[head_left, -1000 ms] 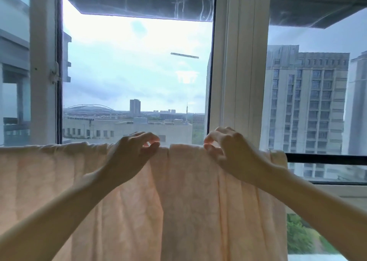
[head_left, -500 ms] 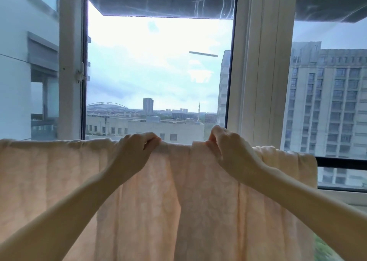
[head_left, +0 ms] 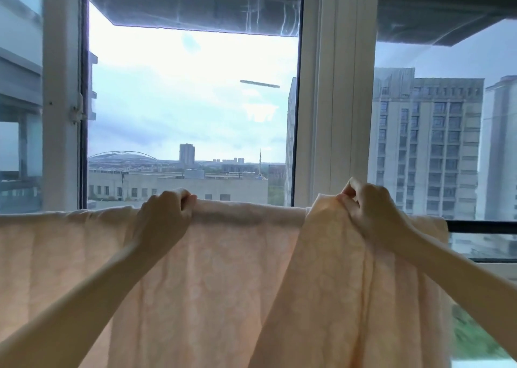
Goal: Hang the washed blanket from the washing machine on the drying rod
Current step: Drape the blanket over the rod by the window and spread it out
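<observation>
left grip (head_left: 165, 216), right grip (head_left: 369, 208) on blanket (head_left: 223, 278)

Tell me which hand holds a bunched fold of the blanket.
The right hand, pinching a gathered fold that fans downward; the left hand grips a smooth, flat stretch of the blanket.
</observation>
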A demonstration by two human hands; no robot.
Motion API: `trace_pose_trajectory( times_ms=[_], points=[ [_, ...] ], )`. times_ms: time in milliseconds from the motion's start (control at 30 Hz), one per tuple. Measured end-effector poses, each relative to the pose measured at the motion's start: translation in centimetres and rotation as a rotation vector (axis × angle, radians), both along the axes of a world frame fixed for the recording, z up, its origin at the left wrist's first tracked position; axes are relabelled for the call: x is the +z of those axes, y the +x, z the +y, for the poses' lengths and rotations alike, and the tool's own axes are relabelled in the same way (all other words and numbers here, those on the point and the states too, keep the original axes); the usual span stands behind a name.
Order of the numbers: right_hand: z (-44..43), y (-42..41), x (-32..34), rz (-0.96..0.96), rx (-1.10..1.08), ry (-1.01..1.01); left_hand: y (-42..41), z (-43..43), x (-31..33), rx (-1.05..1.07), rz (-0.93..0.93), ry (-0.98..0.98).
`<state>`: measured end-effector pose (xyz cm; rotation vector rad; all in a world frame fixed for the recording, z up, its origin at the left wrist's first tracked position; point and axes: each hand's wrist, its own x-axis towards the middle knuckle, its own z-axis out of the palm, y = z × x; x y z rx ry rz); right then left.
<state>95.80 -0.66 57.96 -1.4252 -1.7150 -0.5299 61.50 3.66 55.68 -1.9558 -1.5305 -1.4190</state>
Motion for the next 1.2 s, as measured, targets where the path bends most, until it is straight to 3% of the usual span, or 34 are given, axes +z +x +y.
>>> trace_pose_trajectory(
  times_ms=[100,233,333,567,667,867,967,1200],
  points=[
    [-0.1,0.3,0.0,-0.018,-0.001,-0.027,0.9,-0.7,0.3,-0.061,-0.026,0.003],
    [0.0,-0.3,-0.3,-0.033,0.006,-0.004,3.3,-2.0,-0.4,-0.320,0.168,0.172],
    [0.0,-0.8,-0.4,-0.022,0.011,0.000,4.6,-2.3,-0.8,-0.438,0.203,0.107],
    [-1.4,-1.8,-0.6,-0.052,0.041,-0.010,4.2,-1.3,0.4,-0.399,0.085,0.021],
    [-2.3,-3.8,-1.3,-0.140,0.090,0.023,4.1,-1.2,-0.3,-0.356,0.080,0.091],
    [-3.1,-9.6,-3.0,-0.426,0.147,0.119,3.2,-2.5,-3.1,-0.236,0.276,0.284],
    [-2.7,-11.0,-3.0,-0.413,0.181,0.130,1.6,-2.6,-3.3,-0.222,0.287,0.315],
    [-1.3,-12.8,-3.3,-0.309,0.275,0.166,-0.1,-2.7,-1.7,-0.333,0.097,0.214]
  ],
)
